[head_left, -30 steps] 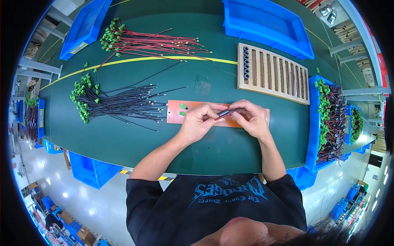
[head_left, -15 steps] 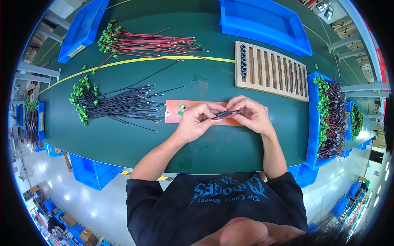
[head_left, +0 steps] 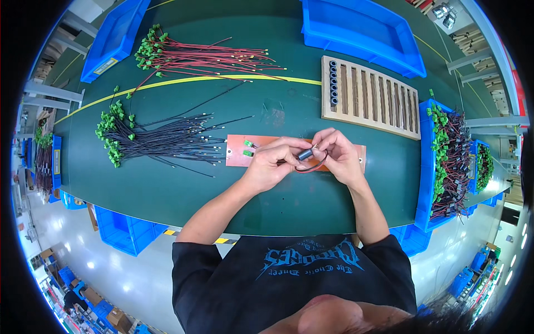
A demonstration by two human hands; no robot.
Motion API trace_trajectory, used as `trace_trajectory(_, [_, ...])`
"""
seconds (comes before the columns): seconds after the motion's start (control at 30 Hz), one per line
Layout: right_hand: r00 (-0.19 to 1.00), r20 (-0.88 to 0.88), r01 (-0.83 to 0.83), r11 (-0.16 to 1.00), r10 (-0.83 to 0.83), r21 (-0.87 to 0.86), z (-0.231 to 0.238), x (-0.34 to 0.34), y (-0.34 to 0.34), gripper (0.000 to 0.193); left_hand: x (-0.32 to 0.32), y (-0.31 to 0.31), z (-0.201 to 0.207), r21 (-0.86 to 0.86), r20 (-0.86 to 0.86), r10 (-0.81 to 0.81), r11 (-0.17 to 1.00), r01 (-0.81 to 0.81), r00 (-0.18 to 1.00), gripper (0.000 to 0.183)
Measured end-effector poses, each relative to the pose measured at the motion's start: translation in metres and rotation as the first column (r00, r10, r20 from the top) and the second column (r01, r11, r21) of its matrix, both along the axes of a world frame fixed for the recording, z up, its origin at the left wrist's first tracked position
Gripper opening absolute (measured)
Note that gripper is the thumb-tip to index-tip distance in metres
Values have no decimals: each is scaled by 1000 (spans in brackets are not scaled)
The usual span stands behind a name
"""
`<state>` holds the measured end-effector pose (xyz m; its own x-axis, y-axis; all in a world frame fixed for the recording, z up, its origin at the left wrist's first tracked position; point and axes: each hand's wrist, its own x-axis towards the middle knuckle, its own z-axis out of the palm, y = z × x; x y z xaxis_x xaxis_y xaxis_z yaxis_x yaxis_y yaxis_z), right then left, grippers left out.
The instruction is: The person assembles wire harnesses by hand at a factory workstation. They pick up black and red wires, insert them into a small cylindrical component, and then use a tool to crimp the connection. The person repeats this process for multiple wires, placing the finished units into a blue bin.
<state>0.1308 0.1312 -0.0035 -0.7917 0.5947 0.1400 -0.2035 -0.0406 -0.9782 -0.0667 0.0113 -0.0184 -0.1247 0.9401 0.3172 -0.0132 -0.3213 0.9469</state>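
Over an orange board (head_left: 237, 158) both my hands work on a dark cylindrical core (head_left: 305, 155) with a red and a black wire looped at it. My left hand (head_left: 271, 165) has its fingers closed around the core's left side. Closer to the loop's other end, my right hand (head_left: 341, 160) pinches the wires (head_left: 315, 147) at the core's right end. Two green connectors (head_left: 247, 152) lie on the board's left part, beside my left hand. How the wires run inside the core is hidden.
Black wires (head_left: 172, 136) and red wires (head_left: 217, 55) with green connectors lie left. A slotted wooden rack (head_left: 370, 123) holding several dark cores (head_left: 334, 83) stands back right. Blue bins stand around: one of finished-looking wire bundles (head_left: 451, 161) at right, another (head_left: 361, 47) behind.
My hands have turned the piece, so the dark core now shows between them and the wires form a loop below it. The right fingers have risen to the core's right end.
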Motion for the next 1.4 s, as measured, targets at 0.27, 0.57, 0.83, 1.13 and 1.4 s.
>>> trace_trajectory(0.27, [975, 216, -51, 898, -49, 436, 22, 3, 5, 29, -4, 1, 0, -11, -43, -40, 999, 39, 998, 20])
trace_trajectory(0.57, [959, 203, 4, 729, -196, 685, 30, 7, 9, 21, -8, 0, 7, -78, 34, -107, 991, 109, 994, 22])
trace_trajectory(0.83, [966, 143, 24, 621, -217, 784, 33, 7, 7, 17, -13, -1, 1, -92, 18, -169, 981, 170, 985, 22])
trace_trajectory(1.13, [904, 118, 175, 608, -410, 774, 32, 37, 34, 18, -4, 1, 6, -152, 171, -212, 959, 239, 962, 20])
trace_trajectory(1.4, [917, 309, 65, 857, -254, 511, 32, 33, 9, 34, -4, 0, 7, -175, 17, -185, 967, 185, 983, 19])
